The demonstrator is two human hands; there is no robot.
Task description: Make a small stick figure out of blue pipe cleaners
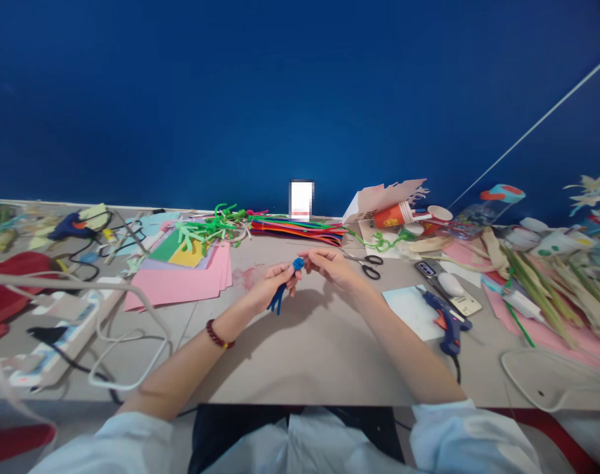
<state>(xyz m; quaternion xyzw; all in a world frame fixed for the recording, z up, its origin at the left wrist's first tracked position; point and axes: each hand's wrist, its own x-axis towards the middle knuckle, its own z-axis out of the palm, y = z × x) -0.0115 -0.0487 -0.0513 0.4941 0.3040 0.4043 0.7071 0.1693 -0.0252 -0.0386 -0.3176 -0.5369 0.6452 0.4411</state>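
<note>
My left hand [277,282] is closed around blue pipe cleaners [299,264], held up over the middle of the table. Their upper end is wound into a small round coil, like a flower head. Loose blue ends hang down below the palm. At the right side of the coil, my right hand [329,264] has thumb and fingers pinched together on its edge; the exact contact is small and partly hidden. Just behind both hands lies a bundle of coloured pipe cleaners [300,232]. Scissors [372,266] rest to the right of my right hand.
Pink paper sheets [176,286] and green pipe-cleaner pieces [221,227] lie at left, near a white power strip [68,336] with cables. At right are a glue gun [445,319], a phone [425,270], paper cups [393,216] and dried husks [551,289]. A blue wall [231,99] stands behind.
</note>
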